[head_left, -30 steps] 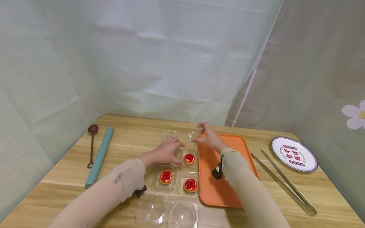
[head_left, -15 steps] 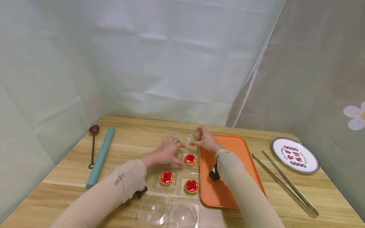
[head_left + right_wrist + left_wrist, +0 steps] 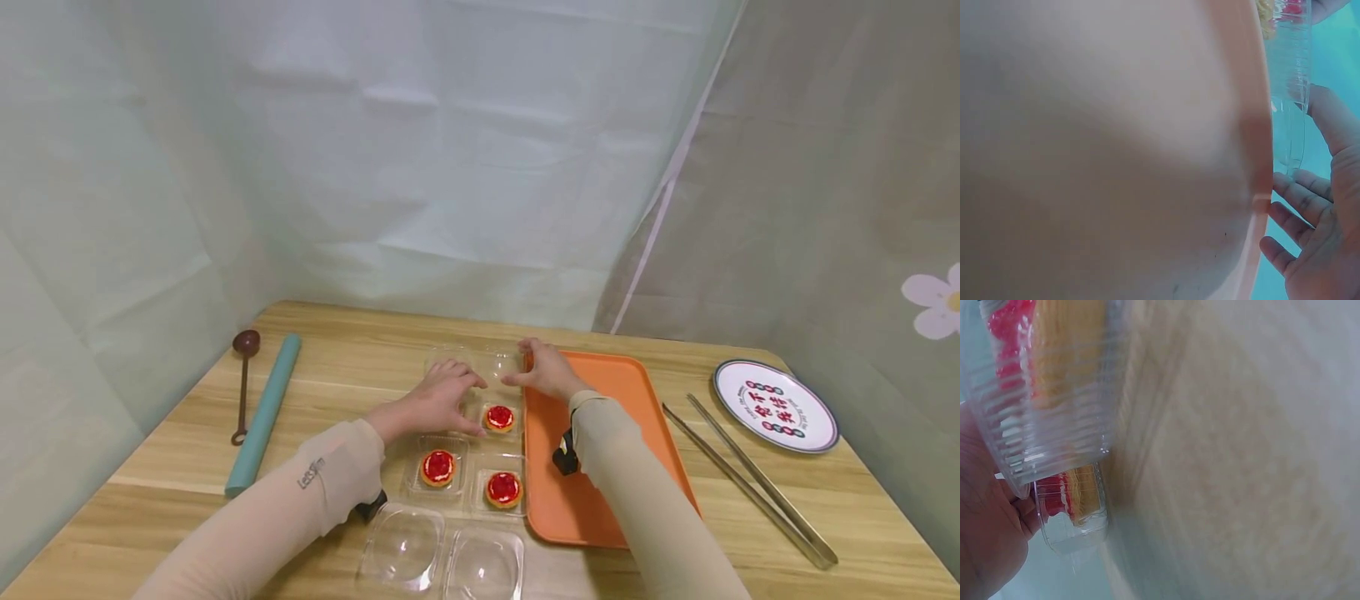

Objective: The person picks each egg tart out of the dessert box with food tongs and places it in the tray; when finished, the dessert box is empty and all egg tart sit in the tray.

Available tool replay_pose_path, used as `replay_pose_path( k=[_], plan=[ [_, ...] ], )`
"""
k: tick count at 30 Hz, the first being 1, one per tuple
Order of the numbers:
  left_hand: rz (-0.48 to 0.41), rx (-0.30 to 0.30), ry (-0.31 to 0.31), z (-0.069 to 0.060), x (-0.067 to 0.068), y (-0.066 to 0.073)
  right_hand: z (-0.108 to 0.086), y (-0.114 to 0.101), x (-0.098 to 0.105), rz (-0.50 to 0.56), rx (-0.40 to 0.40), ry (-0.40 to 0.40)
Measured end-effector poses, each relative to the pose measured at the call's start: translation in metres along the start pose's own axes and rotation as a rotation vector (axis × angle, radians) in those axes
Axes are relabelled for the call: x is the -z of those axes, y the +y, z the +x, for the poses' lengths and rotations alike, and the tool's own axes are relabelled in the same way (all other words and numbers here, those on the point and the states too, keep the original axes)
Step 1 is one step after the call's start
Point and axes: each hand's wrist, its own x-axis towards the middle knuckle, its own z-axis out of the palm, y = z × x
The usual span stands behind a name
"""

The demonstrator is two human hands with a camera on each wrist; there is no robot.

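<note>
My left hand holds the far-left clear plastic container, its curved fingers and thumb spread across it; the palm covers most of that box. Beside it, a far-right container holds a red-topped tart. At the raised back lid, my right hand has its thumb by the hinge and its fingers, fairly straight, near the far edge. In the right wrist view, the thumb touches the clear plastic. Two nearer boxes contain tarts, with open lids lying toward me.
Under my right forearm lies an orange tray. Metal tongs and a white plate sit to the right. On the left are a teal roll and a brown ladle. A curtain hangs behind the table.
My right hand has come slightly down and nearer, closer to the clear lid at the back. The left hand stays at its container. The tarts and tray keep their places.
</note>
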Motion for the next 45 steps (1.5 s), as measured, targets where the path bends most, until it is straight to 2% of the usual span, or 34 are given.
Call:
replay_pose_path(
  k=[13,25,36,41,45],
  plan=[
    [0.019,-0.005,0.002,-0.001,0.001,-0.002,0.001,-0.003,0.002,-0.028,0.005,-0.039],
    [-0.027,0.024,0.010,-0.006,0.017,0.001,-0.006,-0.007,0.008,0.092,0.008,-0.023],
    [-0.063,0.022,0.107,-0.016,0.050,0.008,-0.023,-0.021,0.035,0.116,0.112,0.010],
    [-0.067,-0.019,0.163,-0.022,0.062,0.015,-0.035,-0.029,0.049,0.096,0.171,0.015],
    [-0.034,-0.072,0.219,-0.027,0.067,0.020,-0.047,-0.038,0.059,0.078,0.222,0.025]
  ],
)
